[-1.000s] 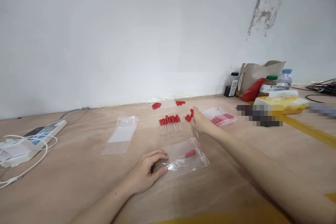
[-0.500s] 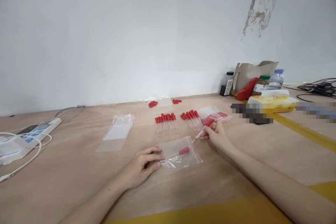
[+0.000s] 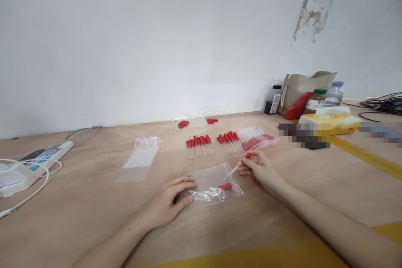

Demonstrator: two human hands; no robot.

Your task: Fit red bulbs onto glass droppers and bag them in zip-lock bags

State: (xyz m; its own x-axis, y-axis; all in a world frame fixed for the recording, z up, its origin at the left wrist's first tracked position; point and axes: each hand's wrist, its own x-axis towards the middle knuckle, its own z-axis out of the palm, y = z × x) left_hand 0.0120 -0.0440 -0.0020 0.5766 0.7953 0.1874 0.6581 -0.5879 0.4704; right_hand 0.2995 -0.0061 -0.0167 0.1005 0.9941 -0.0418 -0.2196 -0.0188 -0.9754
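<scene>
In the head view, a clear zip bag (image 3: 205, 180) lies flat before me with a red-bulbed dropper (image 3: 225, 186) inside. My left hand (image 3: 176, 197) holds the bag's left end, thumb and fingertips on the plastic. My right hand (image 3: 256, 167) pinches a second glass dropper (image 3: 248, 156) near its red bulb, its thin tip pointing down-left at the bag's zip end. Whether the tip is inside the opening is hard to tell. Several droppers lie in two rows, a middle group (image 3: 198, 141) and a right group (image 3: 228, 138). Behind my right hand rests a filled bag of droppers (image 3: 259, 140).
Flat empty zip bags (image 3: 140, 159) lie to the left, beyond them a power strip (image 3: 56, 157) with white cables. Loose red bulbs (image 3: 183, 124) sit by the wall. At right stand a tissue pack (image 3: 328, 121), a dark bottle (image 3: 274, 100), jars and a grey bag (image 3: 306, 83).
My right hand has moved down and toward me, bringing its dropper's tip to the zip end. The dropper inside the bag has shifted slightly right and nearer me. My left hand has stayed.
</scene>
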